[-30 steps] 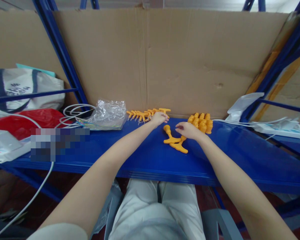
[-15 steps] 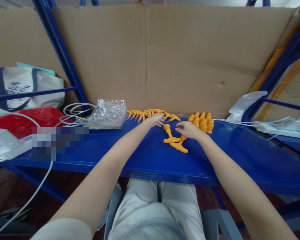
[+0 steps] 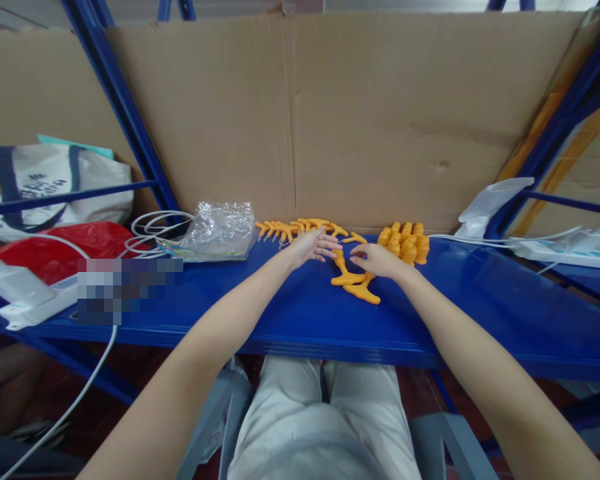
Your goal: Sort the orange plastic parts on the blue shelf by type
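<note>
My left hand (image 3: 314, 248) is open, fingers spread and pointing right. Its fingertips overlap the upper end of an orange T-handled piece (image 3: 349, 278) lying on the blue shelf. My right hand (image 3: 377, 260) is beside it, fingers loosely bent and apart, with nothing visible in them. A second T-handled piece (image 3: 363, 293) lies closer to me, its upper end partly under the right hand. Behind the left hand is a row of orange T-handled corkscrews (image 3: 280, 230) with bare metal spirals. Several orange sleeve-like caps (image 3: 407, 247) stand grouped just past the right hand.
A clear plastic bag (image 3: 220, 230) lies left of the corkscrews, near white cables (image 3: 153, 230) and a red bag (image 3: 65, 250). A white power strip (image 3: 45, 297) is on the left, another (image 3: 570, 252) on the right. A cardboard sheet (image 3: 370, 120) closes the back.
My left hand has come away from the corkscrew row, moving slightly toward me and over the lying piece's upper end, fingers more spread. The right hand has hardly moved. The view shifted slightly.
</note>
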Demonstrator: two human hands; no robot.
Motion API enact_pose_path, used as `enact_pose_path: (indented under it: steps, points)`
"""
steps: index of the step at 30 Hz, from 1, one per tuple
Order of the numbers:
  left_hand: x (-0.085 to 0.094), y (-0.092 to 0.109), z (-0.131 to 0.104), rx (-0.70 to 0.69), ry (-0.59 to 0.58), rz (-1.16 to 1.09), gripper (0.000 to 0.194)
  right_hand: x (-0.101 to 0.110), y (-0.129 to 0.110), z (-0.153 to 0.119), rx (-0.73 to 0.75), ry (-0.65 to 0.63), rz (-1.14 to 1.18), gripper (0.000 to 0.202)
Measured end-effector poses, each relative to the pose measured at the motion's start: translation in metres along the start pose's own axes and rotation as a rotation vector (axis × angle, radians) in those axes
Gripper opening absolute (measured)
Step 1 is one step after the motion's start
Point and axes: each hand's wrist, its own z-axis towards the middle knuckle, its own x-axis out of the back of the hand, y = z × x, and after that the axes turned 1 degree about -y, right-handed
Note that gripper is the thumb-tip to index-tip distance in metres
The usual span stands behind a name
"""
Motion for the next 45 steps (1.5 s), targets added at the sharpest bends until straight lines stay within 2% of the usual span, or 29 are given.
enact_pose_path:
  steps: [11, 15, 19, 27, 34, 40, 45]
  points:
    - [-0.014, -0.003, -0.009, 0.045, -0.062, 0.012, 0.066, -0.005, -0.008, -0.001, 0.105, 0.014, 0.071, 0.013]
    - [-0.016, -0.004, -0.01, 0.07, -0.049, -0.014, 0.065, -0.008, -0.003, 0.0, 0.178, 0.025, 0.144, 0.015]
    - [-0.016, -0.005, -0.009, 0.1, -0.029, -0.05, 0.061, -0.011, 0.0, 0.001, 0.175, -0.01, 0.168, 0.021]
    - [-0.014, -0.004, -0.008, 0.119, -0.041, -0.096, 0.059, -0.013, 0.001, 0.001, 0.228, -0.067, 0.095, 0.039]
    - [-0.014, -0.003, -0.008, 0.137, -0.057, -0.133, 0.061, -0.016, 0.015, 0.006, 0.297, -0.099, -0.063, 0.037]
    - [-0.013, -0.003, -0.007, 0.149, -0.07, -0.15, 0.06, -0.021, 0.022, 0.008, 0.232, -0.045, -0.144, 0.048]
    - [-0.013, -0.003, -0.008, 0.145, -0.052, -0.154, 0.053, -0.021, 0.025, 0.007, 0.175, -0.059, -0.187, 0.057]
